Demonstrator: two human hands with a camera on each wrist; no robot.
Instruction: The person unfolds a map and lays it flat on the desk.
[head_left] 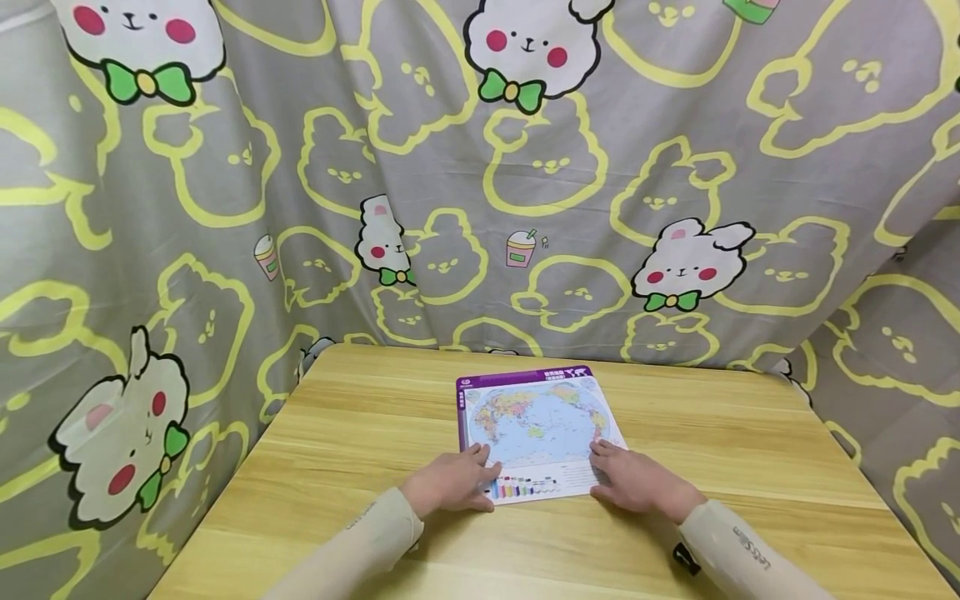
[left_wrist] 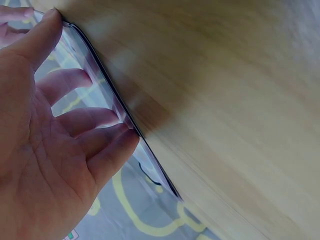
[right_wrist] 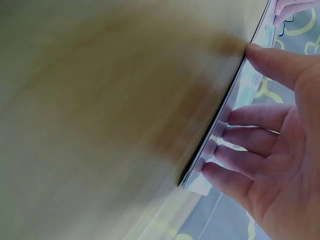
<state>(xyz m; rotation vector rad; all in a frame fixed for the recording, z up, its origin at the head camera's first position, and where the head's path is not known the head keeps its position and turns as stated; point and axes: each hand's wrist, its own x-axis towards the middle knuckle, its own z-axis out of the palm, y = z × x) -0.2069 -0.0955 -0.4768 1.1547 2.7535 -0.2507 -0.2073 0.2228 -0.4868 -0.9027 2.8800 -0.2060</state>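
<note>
A thin world map board [head_left: 538, 429] with a purple border and rounded corners lies flat on the wooden table [head_left: 360, 433]. At its near left side, my left hand [head_left: 453, 482] has its fingertips on the printed face and its thumb by the near corner. My right hand [head_left: 637, 479] touches the opposite side, its thumb by the near right corner. In the left wrist view, fairly straight fingers [left_wrist: 82, 122] meet the glossy board [left_wrist: 92, 60]. The right wrist view has the thumb at the board's dark edge and the other fingers [right_wrist: 247, 140] resting on its surface.
A grey curtain [head_left: 450, 183] with yellow outlines and white rabbits hangs behind the table and along both sides. Beneath my right sleeve [head_left: 750, 550] a small black object [head_left: 686, 558] shows. The table's far edge runs close to the curtain.
</note>
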